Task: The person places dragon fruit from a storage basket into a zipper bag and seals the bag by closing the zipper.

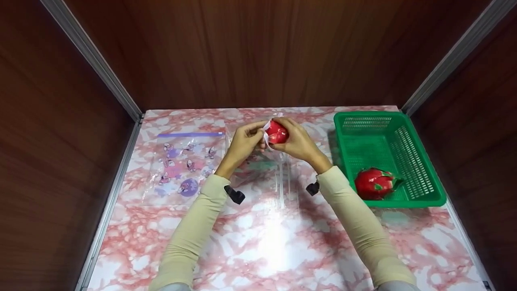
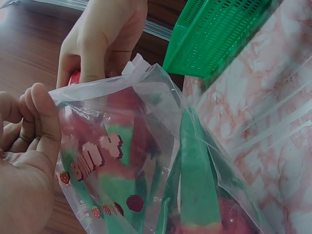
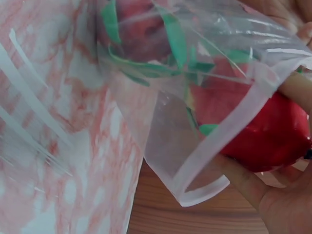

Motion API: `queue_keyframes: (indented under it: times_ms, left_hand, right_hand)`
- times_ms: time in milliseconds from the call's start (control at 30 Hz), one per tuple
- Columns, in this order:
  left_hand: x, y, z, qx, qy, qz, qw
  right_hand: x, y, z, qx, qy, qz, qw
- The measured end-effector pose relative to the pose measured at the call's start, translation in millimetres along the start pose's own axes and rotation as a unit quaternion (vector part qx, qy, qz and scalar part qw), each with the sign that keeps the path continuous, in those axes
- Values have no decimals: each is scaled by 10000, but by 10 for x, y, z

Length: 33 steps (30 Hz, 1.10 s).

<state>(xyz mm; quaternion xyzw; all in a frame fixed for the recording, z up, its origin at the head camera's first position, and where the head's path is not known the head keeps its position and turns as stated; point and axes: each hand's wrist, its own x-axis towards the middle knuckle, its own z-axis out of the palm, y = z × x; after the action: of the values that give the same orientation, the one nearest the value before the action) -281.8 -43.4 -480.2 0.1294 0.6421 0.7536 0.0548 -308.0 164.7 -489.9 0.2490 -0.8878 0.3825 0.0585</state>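
My left hand (image 1: 242,146) pinches the edge of a clear zip bag (image 2: 165,92) printed with lettering and strawberries. In my right hand (image 1: 301,139) is a red dragon fruit (image 1: 278,132), gripped by its rounded end. In the right wrist view, that dragon fruit (image 3: 273,134) is partly inside the bag's mouth, its green-leaved end behind the clear film. Deeper in the bag sits another dragon fruit (image 3: 139,31), red with green leaves. The bag's pale zip strip (image 3: 222,139) runs across the held fruit.
A green perforated basket (image 1: 389,203) stands at the right, with one dragon fruit (image 1: 373,184) in it. On the left lies a flat zip bag (image 1: 183,165) with a purple slider strip. Clear plastic (image 1: 281,182) lies on the marbled tabletop (image 1: 238,250). Wooden panels (image 1: 258,52) enclose the table.
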Motion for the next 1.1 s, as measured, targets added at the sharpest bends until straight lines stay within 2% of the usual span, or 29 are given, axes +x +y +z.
queue_keyframes:
  times_ms: [733,1100]
  left_hand:
    - [3,-44,47,-16,-46,74,10000]
    - [-3,-56,28,88,-14,-54,9999]
  right_hand:
    - [72,-3,241,-35,45,534,9986]
    - [76,26,341,7,-4,-78,10000]
